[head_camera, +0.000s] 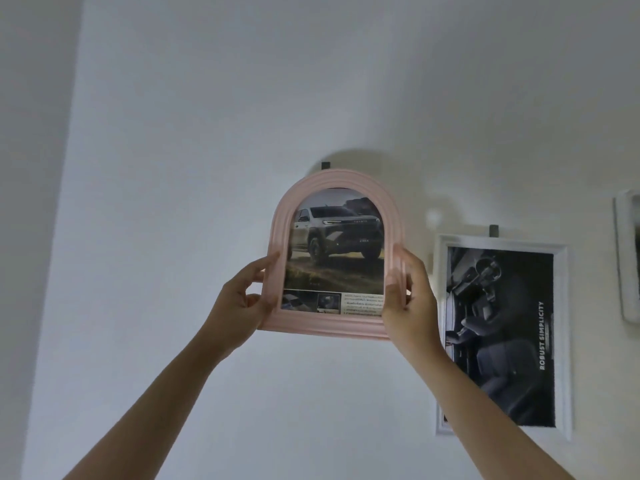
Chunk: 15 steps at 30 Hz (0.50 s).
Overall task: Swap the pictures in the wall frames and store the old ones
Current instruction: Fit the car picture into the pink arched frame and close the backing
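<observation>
My left hand [242, 303] and right hand [408, 299] clamp the pink frame [332, 323] (fingers wrapped round its edges) — missing the hook [326, 165] could drop it.

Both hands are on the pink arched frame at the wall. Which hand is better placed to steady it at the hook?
Probably the left hand: it grips the pink arched frame on open wall, whereas the right hand is crowded by the white frame beside it.
</observation>
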Tool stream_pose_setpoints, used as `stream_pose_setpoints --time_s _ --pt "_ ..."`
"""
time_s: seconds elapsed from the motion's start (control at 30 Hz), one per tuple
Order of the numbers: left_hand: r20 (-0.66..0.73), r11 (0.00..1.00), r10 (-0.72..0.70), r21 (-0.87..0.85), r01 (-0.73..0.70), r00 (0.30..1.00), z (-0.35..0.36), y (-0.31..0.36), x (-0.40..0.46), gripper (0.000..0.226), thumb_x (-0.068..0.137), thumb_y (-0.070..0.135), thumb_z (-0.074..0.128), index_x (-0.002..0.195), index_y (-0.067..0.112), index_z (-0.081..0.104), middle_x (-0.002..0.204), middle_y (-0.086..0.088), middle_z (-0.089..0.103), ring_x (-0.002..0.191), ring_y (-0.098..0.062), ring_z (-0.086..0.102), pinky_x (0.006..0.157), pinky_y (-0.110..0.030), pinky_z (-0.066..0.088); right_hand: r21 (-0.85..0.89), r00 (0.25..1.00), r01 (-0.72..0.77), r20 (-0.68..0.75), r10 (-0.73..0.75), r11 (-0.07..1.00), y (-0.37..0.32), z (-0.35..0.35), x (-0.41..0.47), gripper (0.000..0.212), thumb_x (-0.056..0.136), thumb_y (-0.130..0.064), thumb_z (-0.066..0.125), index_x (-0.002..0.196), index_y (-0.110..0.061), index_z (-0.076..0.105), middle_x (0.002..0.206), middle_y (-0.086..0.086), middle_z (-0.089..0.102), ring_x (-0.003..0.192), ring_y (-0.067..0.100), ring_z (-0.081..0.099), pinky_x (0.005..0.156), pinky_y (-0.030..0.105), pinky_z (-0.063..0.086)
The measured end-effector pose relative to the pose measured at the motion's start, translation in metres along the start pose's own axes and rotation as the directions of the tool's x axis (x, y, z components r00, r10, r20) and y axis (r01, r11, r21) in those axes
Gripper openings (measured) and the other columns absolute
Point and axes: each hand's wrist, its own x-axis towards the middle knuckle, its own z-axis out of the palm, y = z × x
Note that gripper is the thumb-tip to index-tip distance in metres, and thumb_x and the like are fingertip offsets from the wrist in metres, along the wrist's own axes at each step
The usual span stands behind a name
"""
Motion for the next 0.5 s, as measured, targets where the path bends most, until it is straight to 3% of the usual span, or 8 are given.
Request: stream_pose_setpoints --time_s 0.13,0.27,0.3,0.4,0.5 --pt "-0.036 0.998 0.017 0.056 -0.015 0.999 -0.003 -0.006 0.029 0.071 0.087 -0.006 0.05 0.119 0.057 0.049 0.103 0.003 0.057 0.065 -0.017 0.062 0.047 -0.019 0.045 0.023 0.999 0.042 -0.001 -0.042 0.999 0.007 0.018 0.022 0.049 0.092 0.002 0.046 0.133 -0.026 0.042 0.103 -0.008 0.057 0.093 0.021 0.05 0.072 0.022 0.049" --pt "-0.063 0.995 0.011 0.096 -0.005 0.998 -0.005 -0.021 0.038 0.068 0.088 -0.008 0.048 0.123 0.05 0.048 0.111 -0.004 0.056 0.072 -0.021 0.06 0.046 -0.014 0.045 0.032 0.999 0.033 0.028 -0.034 0.999 0.018 0.034 0.027 0.047 0.093 0.002 0.046 0.133 -0.023 0.042 0.101 0.019 0.06 0.098 0.029 0.044 0.082 0.028 0.043" --pt "-0.068 0.995 0.003 0.101 0.004 0.998 -0.005 -0.027 0.038 0.067 0.088 -0.008 0.047 0.125 0.048 0.047 0.113 -0.006 0.055 0.076 -0.022 0.06 0.047 -0.013 0.045 0.028 0.999 0.039 0.034 -0.04 0.999 0.022 0.037 0.026 0.046 0.093 0.002 0.046 0.133 -0.021 0.042 0.099 0.015 0.063 0.098 0.028 0.045 0.081 0.025 0.045" --pt "-0.08 0.993 -0.007 0.116 0.016 0.997 -0.006 -0.04 0.037 0.067 0.088 -0.01 0.045 0.126 0.045 0.046 0.119 -0.008 0.053 0.088 -0.027 0.059 0.05 -0.014 0.047 -0.009 0.997 0.063 0.049 -0.062 0.998 0.03 0.044 0.024 0.047 0.094 -0.001 0.045 0.131 -0.029 0.038 0.107 -0.026 0.055 0.087 0.017 0.057 0.068 0.005 0.045" --pt "-0.087 0.986 0.023 0.167 -0.008 0.996 -0.009 -0.045 0.039 0.064 0.089 -0.008 0.046 0.13 0.041 0.044 0.123 -0.006 0.051 0.093 -0.025 0.057 0.053 -0.015 0.05 -0.004 0.997 0.068 0.036 -0.068 0.998 0.033 0.051 0.024 0.046 0.094 -0.001 0.045 0.132 -0.025 0.039 0.112 -0.037 0.048 0.093 0.016 0.056 0.07 0.001 0.041"
